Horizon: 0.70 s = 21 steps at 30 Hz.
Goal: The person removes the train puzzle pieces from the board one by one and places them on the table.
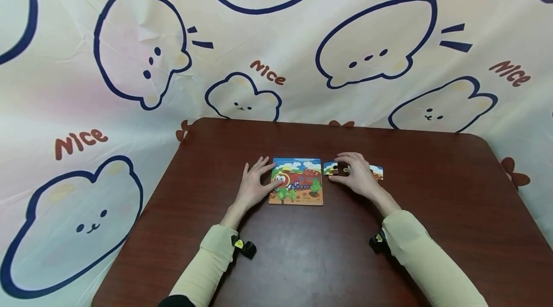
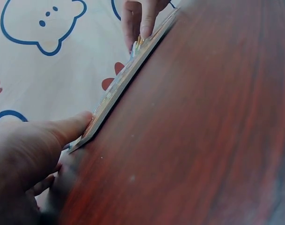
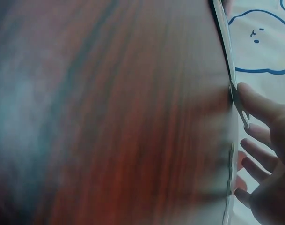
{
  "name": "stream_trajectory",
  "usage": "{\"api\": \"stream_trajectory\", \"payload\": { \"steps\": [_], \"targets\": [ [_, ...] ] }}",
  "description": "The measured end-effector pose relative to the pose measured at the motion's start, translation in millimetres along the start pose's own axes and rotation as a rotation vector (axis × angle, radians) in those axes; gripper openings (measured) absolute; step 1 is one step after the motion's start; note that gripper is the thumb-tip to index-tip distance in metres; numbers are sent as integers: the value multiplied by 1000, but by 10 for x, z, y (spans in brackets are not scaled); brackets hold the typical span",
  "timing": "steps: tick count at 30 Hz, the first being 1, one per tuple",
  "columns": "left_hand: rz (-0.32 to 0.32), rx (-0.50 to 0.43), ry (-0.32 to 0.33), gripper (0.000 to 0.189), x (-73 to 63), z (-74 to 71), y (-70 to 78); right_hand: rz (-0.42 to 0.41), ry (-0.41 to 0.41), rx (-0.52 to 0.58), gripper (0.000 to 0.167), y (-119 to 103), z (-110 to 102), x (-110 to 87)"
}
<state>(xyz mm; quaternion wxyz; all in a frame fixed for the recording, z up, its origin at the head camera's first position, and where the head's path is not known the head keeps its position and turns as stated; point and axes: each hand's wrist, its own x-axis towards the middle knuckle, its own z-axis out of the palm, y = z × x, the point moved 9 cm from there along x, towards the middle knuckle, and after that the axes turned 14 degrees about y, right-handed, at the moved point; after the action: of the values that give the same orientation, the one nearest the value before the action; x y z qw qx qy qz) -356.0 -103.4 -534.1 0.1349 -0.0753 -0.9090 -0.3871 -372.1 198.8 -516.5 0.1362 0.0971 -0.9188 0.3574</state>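
A square picture puzzle board (image 1: 300, 196) with a colourful train scene lies flat on the table. My left hand (image 1: 252, 184) is at its left side, thumb resting on the picture and the other fingers extended along the edge. Just off the board's right side, my right hand (image 1: 360, 177) pinches a small puzzle piece (image 1: 330, 169) between thumb and forefinger. That thin piece (image 3: 240, 108) is tilted beside the board in the right wrist view. More puzzle pieces (image 1: 377, 171) lie under and beyond the right hand, partly hidden by it.
The brown wooden table (image 1: 302, 259) reaches back to a pale curtain (image 1: 294, 33) printed with blue outlines. Each wrist bears a small black camera, the left camera (image 1: 247, 248) and the right camera (image 1: 378, 242).
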Motion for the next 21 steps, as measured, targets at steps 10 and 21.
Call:
{"api": "stream_trajectory", "payload": {
  "steps": [10,21],
  "targets": [
    [9,14,-6,65,19,4,10,17,2,-36,55,173,-31,12],
    [38,41,-46,63,-21,15,15,-6,27,-27,62,104,-39,-55]
  ]
}}
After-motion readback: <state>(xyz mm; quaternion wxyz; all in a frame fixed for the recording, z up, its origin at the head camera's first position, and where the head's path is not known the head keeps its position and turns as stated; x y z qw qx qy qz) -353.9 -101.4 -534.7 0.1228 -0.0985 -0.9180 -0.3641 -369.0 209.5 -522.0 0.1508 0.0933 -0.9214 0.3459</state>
